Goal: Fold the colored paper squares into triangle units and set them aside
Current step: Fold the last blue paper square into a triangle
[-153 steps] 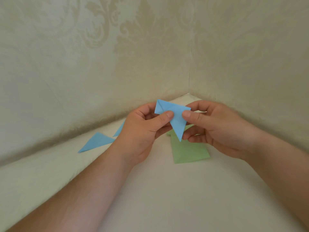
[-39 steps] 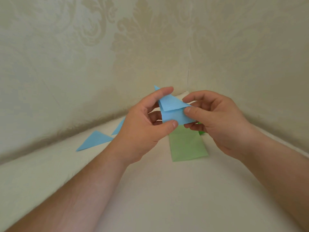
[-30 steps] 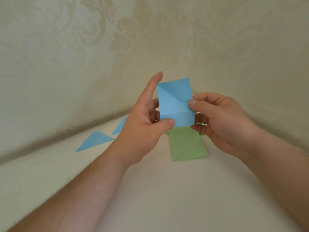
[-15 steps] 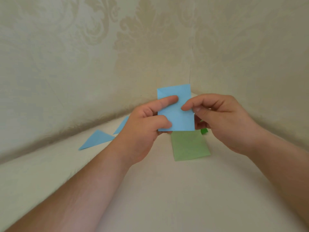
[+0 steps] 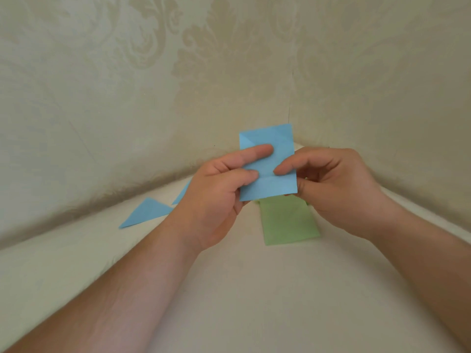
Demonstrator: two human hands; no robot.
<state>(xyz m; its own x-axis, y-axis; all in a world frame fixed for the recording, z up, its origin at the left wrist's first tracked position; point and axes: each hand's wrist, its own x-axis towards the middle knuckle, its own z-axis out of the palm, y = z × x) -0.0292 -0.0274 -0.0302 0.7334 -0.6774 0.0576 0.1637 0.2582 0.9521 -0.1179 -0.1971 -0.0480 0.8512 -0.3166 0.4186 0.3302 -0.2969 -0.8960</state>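
Two hands hold the blue paper (image 5: 270, 164) upright above the table (image 5: 229, 289): it is pinched by the left hand (image 5: 219, 197) at its left edge and by the right hand (image 5: 336, 189) at its right. Green paper (image 5: 289, 222) lies just below; a blue triangle (image 5: 146, 212) lies to the left.

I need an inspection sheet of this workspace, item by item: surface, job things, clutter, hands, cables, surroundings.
Surface: pale cream tabletop, set into a corner.
Job's things: blue paper, creased and opened flat, held up; two blue triangle units lying at left, one mostly hidden; green paper on the surface below the hands.
Clutter: nothing seen.
Hands: left hand and right hand both pinch the blue paper.
Cables: nothing seen.
Surroundings: beige patterned wallpaper on both walls.
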